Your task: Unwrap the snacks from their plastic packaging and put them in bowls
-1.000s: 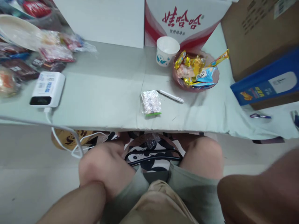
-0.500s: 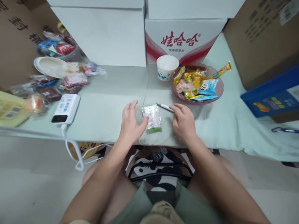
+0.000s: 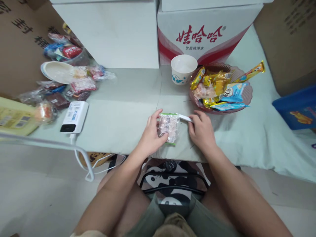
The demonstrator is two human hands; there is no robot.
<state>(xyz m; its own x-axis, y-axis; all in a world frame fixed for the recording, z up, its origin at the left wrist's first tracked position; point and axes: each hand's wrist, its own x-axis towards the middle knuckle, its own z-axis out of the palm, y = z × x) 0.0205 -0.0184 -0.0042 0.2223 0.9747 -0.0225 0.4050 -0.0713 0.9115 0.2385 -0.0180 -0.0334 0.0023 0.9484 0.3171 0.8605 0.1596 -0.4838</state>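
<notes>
My left hand grips the left side of a small see-through packet with green edges, thumb across its front. A slim white pen-like tool is in the fingers of my right hand. Its far end meets the packet's upper right corner, where the tip is hidden. Whether it is a pen or a small knife I cannot tell. Both hands are over the front part of the pale green tabletop cloth.
Behind the hands stand a paper cup and a pink bowl of wrapped snacks. To the left lie a white power bank with a cable and several packets beside a tilted cup. White cartons stand at the back.
My left hand has closed on the packet, which is now raised and tilted. My right hand has brought the white tool against its upper right corner. The camera view has shifted slightly.
</notes>
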